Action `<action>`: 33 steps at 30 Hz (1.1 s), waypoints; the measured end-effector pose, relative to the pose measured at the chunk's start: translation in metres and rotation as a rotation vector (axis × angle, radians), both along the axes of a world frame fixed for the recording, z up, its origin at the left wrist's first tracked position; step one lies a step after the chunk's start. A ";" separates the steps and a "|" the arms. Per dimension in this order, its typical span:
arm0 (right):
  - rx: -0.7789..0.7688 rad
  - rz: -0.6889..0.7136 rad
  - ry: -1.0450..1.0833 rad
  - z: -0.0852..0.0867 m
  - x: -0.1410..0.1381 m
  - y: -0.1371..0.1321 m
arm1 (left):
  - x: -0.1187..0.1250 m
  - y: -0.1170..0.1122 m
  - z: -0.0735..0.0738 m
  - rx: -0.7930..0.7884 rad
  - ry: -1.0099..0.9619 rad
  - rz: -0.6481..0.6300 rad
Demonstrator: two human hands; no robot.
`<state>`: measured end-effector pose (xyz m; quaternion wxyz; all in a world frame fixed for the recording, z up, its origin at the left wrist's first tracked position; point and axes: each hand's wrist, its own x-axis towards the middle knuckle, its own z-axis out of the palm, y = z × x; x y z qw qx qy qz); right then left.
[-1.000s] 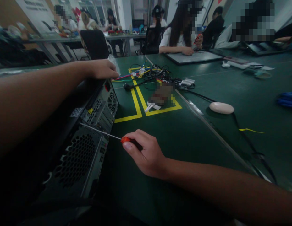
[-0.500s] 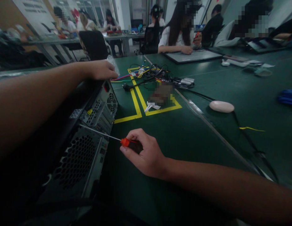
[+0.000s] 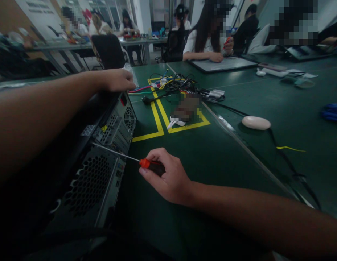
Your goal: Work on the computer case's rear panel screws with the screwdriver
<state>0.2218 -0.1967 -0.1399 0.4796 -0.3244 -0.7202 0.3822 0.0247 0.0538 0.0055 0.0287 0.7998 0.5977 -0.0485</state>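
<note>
A black computer case [image 3: 88,186] fills the left side, its metal back panel with a honeycomb vent and a small fan grille facing right. My left hand [image 3: 119,79] lies over the far top corner of the case, fingers curled down at its edge; the fingertips are partly hidden. In my right hand [image 3: 172,177] is a screwdriver [image 3: 143,163] with a red and dark handle, fingers closed round it. Its thin shaft points left, and the tip meets the back panel near the case's edge, above the honeycomb vent. Whether a screw sits under the tip is too dark to tell.
A tangle of cables [image 3: 181,85] with a black plug lies beyond the case by yellow tape [image 3: 188,127]. A white oval object [image 3: 255,123] rests on a dark cord at right. Across the green table [image 3: 239,94], a person works over a flat panel [image 3: 225,65].
Almost nothing differs. The screwdriver stays against the back panel, and both hands keep their places with only a slight shift of the view.
</note>
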 end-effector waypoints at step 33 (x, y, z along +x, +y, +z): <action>0.029 -0.027 0.013 -0.002 0.001 -0.001 | -0.006 0.011 -0.004 0.005 0.008 0.014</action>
